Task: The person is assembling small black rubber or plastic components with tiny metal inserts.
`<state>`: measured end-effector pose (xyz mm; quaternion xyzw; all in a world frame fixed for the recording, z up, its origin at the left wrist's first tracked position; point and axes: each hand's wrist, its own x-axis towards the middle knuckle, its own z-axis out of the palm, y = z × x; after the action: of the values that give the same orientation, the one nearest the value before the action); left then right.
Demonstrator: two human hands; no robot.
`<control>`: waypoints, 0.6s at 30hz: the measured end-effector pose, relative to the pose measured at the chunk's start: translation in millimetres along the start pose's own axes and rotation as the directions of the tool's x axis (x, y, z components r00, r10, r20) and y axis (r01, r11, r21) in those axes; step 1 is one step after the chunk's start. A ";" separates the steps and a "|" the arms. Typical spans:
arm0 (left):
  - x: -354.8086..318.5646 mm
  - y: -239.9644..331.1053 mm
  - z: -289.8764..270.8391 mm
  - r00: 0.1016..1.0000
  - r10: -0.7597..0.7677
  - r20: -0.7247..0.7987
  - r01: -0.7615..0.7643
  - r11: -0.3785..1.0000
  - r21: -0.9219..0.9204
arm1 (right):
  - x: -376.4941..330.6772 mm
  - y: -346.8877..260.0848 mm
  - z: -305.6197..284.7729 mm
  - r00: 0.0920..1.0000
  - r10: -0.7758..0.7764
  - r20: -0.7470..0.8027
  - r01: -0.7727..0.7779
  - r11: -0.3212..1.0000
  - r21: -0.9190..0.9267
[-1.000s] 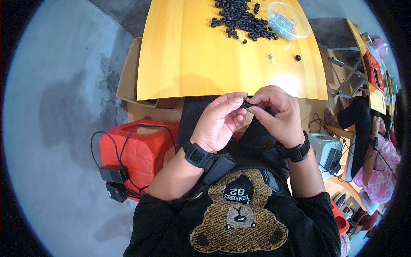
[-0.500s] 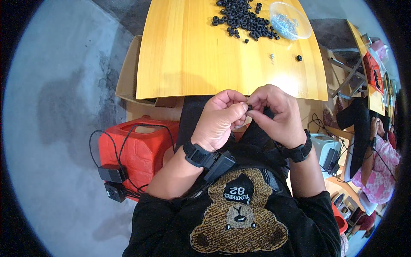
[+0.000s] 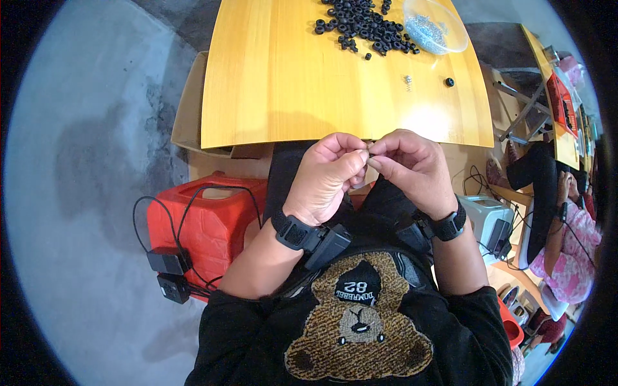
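Observation:
My left hand [image 3: 327,177] and my right hand [image 3: 415,168] meet just in front of the table's near edge, fingertips touching. Both are closed in a pinch, thumb against forefinger. Between the tips only a dark sliver of a small black plastic part [image 3: 369,147] shows; the fingers cover the rest. Whether the left fingers grip a further piece is hidden. Beyond my hands, a loose metal coil spring [image 3: 408,82] and a single black round part [image 3: 449,82] lie on the yellow wooden table [image 3: 277,96].
A heap of black round parts [image 3: 360,26] sits far on the table beside a clear round tub [image 3: 458,42] of small springs. At left stand a red plastic stool [image 3: 193,225] with cables and a cardboard box [image 3: 187,122]. Another person [image 3: 566,257] sits at the right.
The black part, plainer between my right fingertips before, is now mostly covered. My fingertips have drawn closer together and shifted slightly up and left.

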<state>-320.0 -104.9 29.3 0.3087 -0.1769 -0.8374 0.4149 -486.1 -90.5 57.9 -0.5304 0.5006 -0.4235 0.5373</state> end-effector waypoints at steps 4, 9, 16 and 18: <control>-1.0 3.3 5.7 0.998 -0.013 -0.058 0.013 1.000 0.012 | -0.6 -2.0 1.9 0.998 0.038 -0.049 -0.037 0.999 0.034; -2.5 3.0 -0.4 1.000 -0.021 -0.008 0.021 0.999 -0.028 | -2.9 -3.3 3.5 0.995 0.009 -0.098 -0.008 1.000 0.007; -6.4 6.4 3.8 1.000 -0.022 0.021 0.025 0.994 -0.111 | -6.3 0.8 5.8 0.984 -0.085 -0.156 0.074 0.994 -0.075; -6.7 3.1 2.3 1.000 -0.008 0.029 0.010 0.996 -0.088 | -6.6 -0.3 6.5 0.985 -0.060 -0.161 0.053 0.997 -0.047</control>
<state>-316.6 -101.3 35.2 0.2788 -0.1444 -0.8506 0.4218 -480.5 -83.1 58.4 -0.5195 0.5364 -0.4696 0.4711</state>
